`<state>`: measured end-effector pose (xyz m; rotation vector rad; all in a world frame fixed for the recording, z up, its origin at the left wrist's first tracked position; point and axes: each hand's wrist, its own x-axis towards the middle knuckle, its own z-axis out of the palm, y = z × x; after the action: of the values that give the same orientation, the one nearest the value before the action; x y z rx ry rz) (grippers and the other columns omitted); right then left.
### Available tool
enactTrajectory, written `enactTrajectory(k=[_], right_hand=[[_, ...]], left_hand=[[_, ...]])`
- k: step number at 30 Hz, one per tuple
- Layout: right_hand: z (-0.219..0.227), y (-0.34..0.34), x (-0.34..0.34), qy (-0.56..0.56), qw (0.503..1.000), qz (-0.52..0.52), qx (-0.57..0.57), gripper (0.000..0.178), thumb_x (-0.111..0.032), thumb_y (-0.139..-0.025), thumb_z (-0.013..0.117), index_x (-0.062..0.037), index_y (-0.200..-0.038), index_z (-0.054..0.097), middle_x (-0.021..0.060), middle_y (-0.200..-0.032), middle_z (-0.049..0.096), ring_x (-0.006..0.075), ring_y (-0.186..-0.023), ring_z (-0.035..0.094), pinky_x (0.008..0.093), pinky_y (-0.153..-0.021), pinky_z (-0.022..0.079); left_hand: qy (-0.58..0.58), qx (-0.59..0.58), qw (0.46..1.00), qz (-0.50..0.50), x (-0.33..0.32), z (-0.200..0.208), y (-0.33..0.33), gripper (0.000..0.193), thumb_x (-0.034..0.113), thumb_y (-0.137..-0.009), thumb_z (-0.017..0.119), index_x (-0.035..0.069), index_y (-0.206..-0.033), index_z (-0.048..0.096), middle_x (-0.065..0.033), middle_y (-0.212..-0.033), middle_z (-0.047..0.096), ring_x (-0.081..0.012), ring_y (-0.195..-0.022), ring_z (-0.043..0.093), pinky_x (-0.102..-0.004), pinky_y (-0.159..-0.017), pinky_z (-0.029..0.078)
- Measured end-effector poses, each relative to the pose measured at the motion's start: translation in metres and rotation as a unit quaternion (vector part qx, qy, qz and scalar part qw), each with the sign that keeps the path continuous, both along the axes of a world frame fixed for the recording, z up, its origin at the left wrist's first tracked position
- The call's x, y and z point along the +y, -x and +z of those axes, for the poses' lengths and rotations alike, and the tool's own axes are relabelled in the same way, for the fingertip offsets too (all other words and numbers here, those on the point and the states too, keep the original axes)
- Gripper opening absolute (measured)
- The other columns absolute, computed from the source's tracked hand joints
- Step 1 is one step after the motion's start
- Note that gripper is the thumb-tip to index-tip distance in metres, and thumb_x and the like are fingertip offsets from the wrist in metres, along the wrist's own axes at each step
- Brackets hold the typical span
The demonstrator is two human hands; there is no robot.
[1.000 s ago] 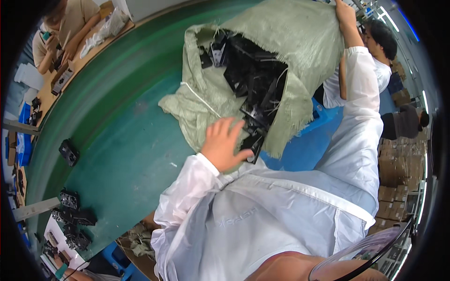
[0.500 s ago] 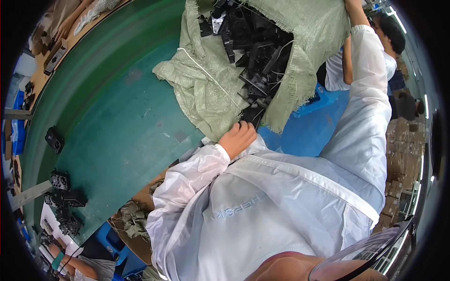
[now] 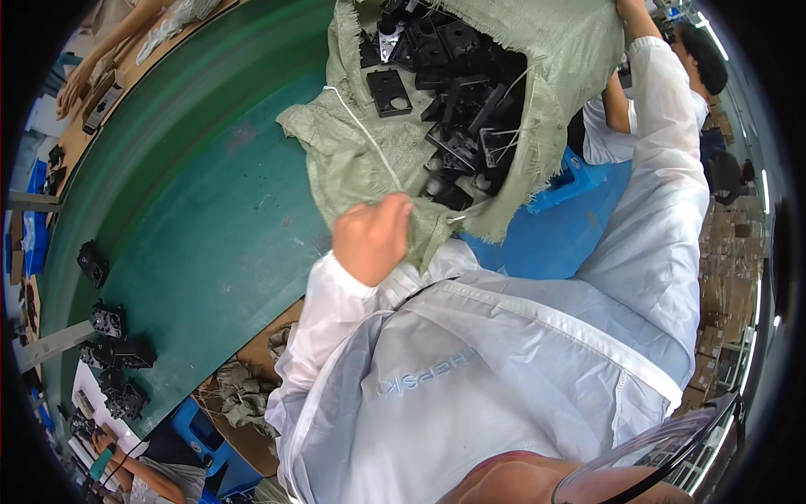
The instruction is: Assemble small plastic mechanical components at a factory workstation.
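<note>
A pale green woven sack (image 3: 336, 155) with frayed edges lies with its mouth toward me at the top middle. Many black plastic housings (image 3: 389, 92) show inside it, some lying on its inner cloth. My left hand (image 3: 369, 239), slightly blurred, is closed on the sack's near edge, thumb on top. Up at the top right, my right arm is stretched out, and my right hand (image 3: 635, 12) grips the sack's upper right part. The top of the frame cuts that hand off, and its fingertips are hidden.
A green conveyor belt (image 3: 210, 227) curves along the left, carrying several black assemblies (image 3: 117, 357). A blue stool (image 3: 571, 181) stands beyond the sack. Co-workers sit at the right, lower left and upper left. A cardboard box (image 3: 252, 353) with crumpled sacking is below the belt.
My left hand has moved left and slightly up along the sack's near edge. The housings have shifted, and one now lies flat on the inner cloth. My right hand has hardly moved.
</note>
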<state>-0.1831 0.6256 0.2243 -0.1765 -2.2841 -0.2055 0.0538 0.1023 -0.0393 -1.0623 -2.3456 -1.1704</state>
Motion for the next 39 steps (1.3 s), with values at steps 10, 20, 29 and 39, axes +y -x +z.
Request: enactTrajectory(k=[10,20,29,39], right_hand=[[0.042,0.060,0.055,0.026,0.999,0.032,-0.020,0.025,-0.012,-0.089,0.053,0.0044,-0.094,0.071,0.0229,-0.092,0.072,0.0397,-0.087,0.069,0.0448,-0.077,0.054],[0.058,0.083,0.012,-0.101,0.986,0.093,0.090,0.022,-0.016,-0.082,0.057,-0.0028,-0.070,0.070,0.0154,-0.074,0.071,0.0273,-0.070,0.070,0.0417,-0.060,0.053],[0.010,0.075,0.041,0.084,0.984,0.131,0.091,0.034,-0.021,-0.083,0.060,-0.0029,-0.054,0.061,0.0136,-0.063,0.067,0.0241,-0.059,0.067,0.0382,-0.052,0.049],[-0.092,0.021,0.138,0.295,0.955,-0.009,-0.016,0.031,-0.030,-0.082,0.070,0.0005,-0.089,0.070,0.0067,-0.090,0.070,0.0155,-0.084,0.062,0.0299,-0.077,0.047]], left_hand=[[-0.159,-0.095,0.980,0.080,-0.032,0.018,-0.006,0.003,0.003,-0.090,0.060,0.002,-0.087,0.060,-0.0126,-0.065,0.059,-0.0297,-0.058,0.059,-0.0366,-0.058,0.046],[-0.455,-0.173,0.871,0.066,-0.020,-0.020,0.011,0.024,0.011,-0.099,0.038,-0.003,-0.082,0.049,-0.0176,-0.082,0.061,-0.0238,-0.071,0.061,-0.0350,-0.069,0.048],[-0.175,-0.151,0.970,0.075,-0.016,-0.006,0.015,0.017,0.014,-0.087,0.067,0.001,-0.083,0.057,-0.0174,-0.066,0.059,-0.0335,-0.057,0.061,-0.0369,-0.053,0.046],[-0.186,-0.152,0.952,0.190,-0.035,-0.007,0.025,0.026,0.011,-0.093,0.060,0.001,-0.072,0.049,-0.0133,-0.056,0.045,-0.0194,-0.048,0.039,-0.0332,-0.048,0.035]])
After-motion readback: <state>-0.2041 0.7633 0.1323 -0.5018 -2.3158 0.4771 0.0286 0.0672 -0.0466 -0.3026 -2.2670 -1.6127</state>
